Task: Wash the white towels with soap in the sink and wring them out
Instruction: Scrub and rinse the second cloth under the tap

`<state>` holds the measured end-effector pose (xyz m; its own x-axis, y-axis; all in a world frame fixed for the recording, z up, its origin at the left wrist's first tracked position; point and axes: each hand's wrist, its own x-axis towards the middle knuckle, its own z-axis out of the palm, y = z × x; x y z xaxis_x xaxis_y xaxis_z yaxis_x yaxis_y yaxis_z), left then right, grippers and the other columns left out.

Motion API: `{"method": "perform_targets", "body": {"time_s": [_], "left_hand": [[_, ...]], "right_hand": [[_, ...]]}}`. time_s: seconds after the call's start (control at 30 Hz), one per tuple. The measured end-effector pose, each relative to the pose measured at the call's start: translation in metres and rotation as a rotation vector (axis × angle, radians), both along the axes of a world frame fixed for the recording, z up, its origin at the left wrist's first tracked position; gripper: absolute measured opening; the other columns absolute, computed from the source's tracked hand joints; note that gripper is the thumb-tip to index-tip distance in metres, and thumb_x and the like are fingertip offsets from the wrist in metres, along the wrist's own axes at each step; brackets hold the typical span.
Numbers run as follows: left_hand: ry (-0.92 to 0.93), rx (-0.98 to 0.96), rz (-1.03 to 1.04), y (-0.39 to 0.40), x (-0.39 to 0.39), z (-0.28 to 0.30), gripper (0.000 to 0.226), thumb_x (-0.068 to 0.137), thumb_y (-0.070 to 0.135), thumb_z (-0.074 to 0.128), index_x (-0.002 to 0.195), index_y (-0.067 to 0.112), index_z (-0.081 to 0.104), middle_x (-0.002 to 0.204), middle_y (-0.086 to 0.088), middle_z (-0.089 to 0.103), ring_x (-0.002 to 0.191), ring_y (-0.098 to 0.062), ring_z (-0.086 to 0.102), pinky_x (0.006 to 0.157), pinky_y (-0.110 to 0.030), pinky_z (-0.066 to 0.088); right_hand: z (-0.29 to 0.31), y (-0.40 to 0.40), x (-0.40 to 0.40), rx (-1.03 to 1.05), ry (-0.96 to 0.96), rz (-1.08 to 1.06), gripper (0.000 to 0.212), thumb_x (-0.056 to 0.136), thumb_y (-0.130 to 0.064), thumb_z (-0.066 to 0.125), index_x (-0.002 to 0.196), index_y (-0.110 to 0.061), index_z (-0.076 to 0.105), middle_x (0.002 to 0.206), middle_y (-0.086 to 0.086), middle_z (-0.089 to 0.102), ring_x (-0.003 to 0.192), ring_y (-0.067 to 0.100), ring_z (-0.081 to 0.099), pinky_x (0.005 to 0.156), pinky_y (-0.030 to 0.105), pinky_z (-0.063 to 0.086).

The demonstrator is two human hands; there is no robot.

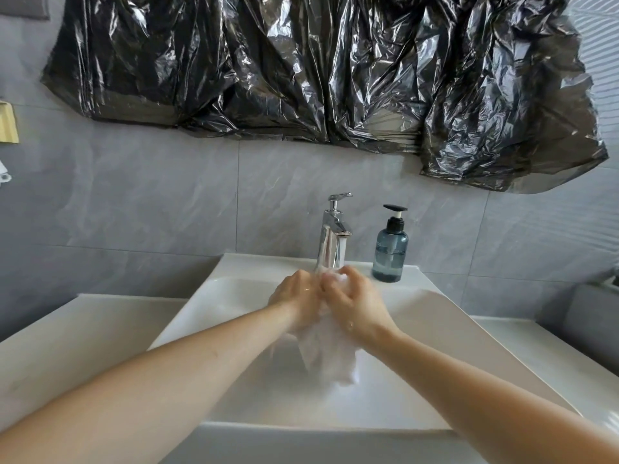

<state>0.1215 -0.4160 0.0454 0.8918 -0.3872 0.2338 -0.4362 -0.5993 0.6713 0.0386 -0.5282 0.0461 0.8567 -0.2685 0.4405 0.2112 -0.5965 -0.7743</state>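
Glossy chrome faucet (335, 236), smooth white sink (435, 316), wet cloth towel (330, 356), crinkled shiny plastic sheet (301, 68)

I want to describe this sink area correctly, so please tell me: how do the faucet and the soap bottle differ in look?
The faucet is shiny silver metal, while the soap bottle is see-through blue-grey with a black pump. The faucet stands at the middle of the sink's back ledge; the soap bottle stands to its right. The faucet is taller than the soap bottle. Both stand upright on that ledge, behind the hands.

Sink basin, room and obstacles
Faucet (335, 236) at 12 o'clock and soap bottle (391, 249) at 1 block the rim; basin (435, 329) stays open at 3, 9.
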Motion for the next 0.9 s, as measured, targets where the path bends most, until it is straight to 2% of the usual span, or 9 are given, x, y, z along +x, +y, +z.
{"method": "perform_targets", "body": {"time_s": [0.07,0.2,0.27,0.37,0.53,0.63,0.73,0.83,0.9], "left_hand": [[0.0,-0.047,0.001,0.002,0.003,-0.002,0.082,0.069,0.087,0.032,0.105,0.028,0.076,0.108,-0.005,0.077,0.102,-0.03,0.069,0.087,-0.041,0.057],[-0.131,-0.034,-0.01,-0.004,-0.006,0.001,0.069,0.096,0.059,0.02,0.106,0.016,0.073,0.118,-0.015,0.074,0.109,-0.036,0.064,0.089,-0.04,0.05],[-0.129,0.009,-0.027,-0.004,-0.005,-0.002,0.062,0.097,0.061,0.026,0.11,0.021,0.072,0.112,-0.012,0.074,0.103,-0.036,0.064,0.088,-0.041,0.052],[-0.157,0.12,-0.029,-0.004,0.005,-0.004,0.042,0.093,0.057,0.042,0.115,0.03,0.065,0.105,-0.009,0.072,0.1,-0.037,0.066,0.08,-0.042,0.054],[-0.26,-0.015,-0.021,-0.009,-0.006,0.003,0.056,0.1,0.059,0.022,0.119,0.03,0.066,0.121,-0.007,0.074,0.114,-0.036,0.064,0.09,-0.041,0.051],[-0.21,0.089,0.035,-0.008,-0.001,0.001,0.058,0.092,0.063,0.03,0.101,0.019,0.066,0.112,-0.011,0.074,0.11,-0.037,0.066,0.078,-0.035,0.044],[-0.2,0.063,0.044,-0.004,0.001,0.002,0.056,0.09,0.06,0.03,0.093,0.018,0.066,0.108,-0.014,0.075,0.106,-0.037,0.067,0.075,-0.035,0.045],[-0.336,-0.034,-0.027,-0.005,-0.013,0.006,0.06,0.098,0.054,0.024,0.1,0.019,0.073,0.106,-0.012,0.076,0.105,-0.037,0.064,0.081,-0.039,0.047],[-0.339,-0.018,-0.1,-0.006,-0.017,0.007,0.052,0.093,0.053,0.026,0.08,0.021,0.066,0.093,-0.01,0.073,0.097,-0.038,0.062,0.076,-0.04,0.045]], "right_hand": [[0.0,0.003,0.0,-0.041,-0.025,0.013,0.025,0.104,-0.04,0.052,0.091,-0.021,0.06,0.083,-0.002,0.07,0.081,0.019,0.07,0.069,0.037,0.056],[0.014,-0.026,0.024,-0.09,0.098,-0.217,0.028,0.102,-0.027,0.044,0.081,-0.018,0.06,0.083,0.0,0.065,0.087,0.028,0.062,0.075,0.032,0.044],[0.009,-0.024,0.023,-0.069,0.116,-0.155,0.03,0.102,-0.03,0.046,0.081,-0.016,0.063,0.083,0.003,0.069,0.082,0.024,0.065,0.073,0.033,0.05],[0.001,-0.003,0.007,0.024,-0.008,0.014,0.029,0.103,-0.036,0.053,0.087,-0.016,0.064,0.076,-0.004,0.069,0.071,0.01,0.063,0.067,0.029,0.053],[0.02,-0.032,0.027,-0.1,-0.02,-0.26,0.027,0.1,-0.031,0.054,0.082,-0.013,0.063,0.073,-0.004,0.065,0.072,0.02,0.06,0.06,0.028,0.039],[0.008,-0.012,0.02,0.092,-0.008,-0.096,0.03,0.101,-0.024,0.053,0.074,-0.012,0.06,0.064,-0.009,0.061,0.063,0.011,0.055,0.055,0.024,0.044],[0.006,-0.004,0.015,0.08,-0.02,-0.022,0.032,0.096,-0.027,0.053,0.073,-0.005,0.059,0.064,-0.004,0.059,0.064,0.013,0.054,0.062,0.03,0.049],[0.016,-0.026,0.022,0.055,0.005,-0.235,0.028,0.102,-0.027,0.048,0.089,-0.011,0.067,0.084,0.004,0.069,0.086,0.027,0.065,0.08,0.035,0.053],[0.014,-0.036,0.021,0.025,0.092,-0.265,0.035,0.107,-0.03,0.043,0.093,-0.009,0.068,0.094,0.013,0.071,0.096,0.036,0.067,0.088,0.041,0.054]]}}
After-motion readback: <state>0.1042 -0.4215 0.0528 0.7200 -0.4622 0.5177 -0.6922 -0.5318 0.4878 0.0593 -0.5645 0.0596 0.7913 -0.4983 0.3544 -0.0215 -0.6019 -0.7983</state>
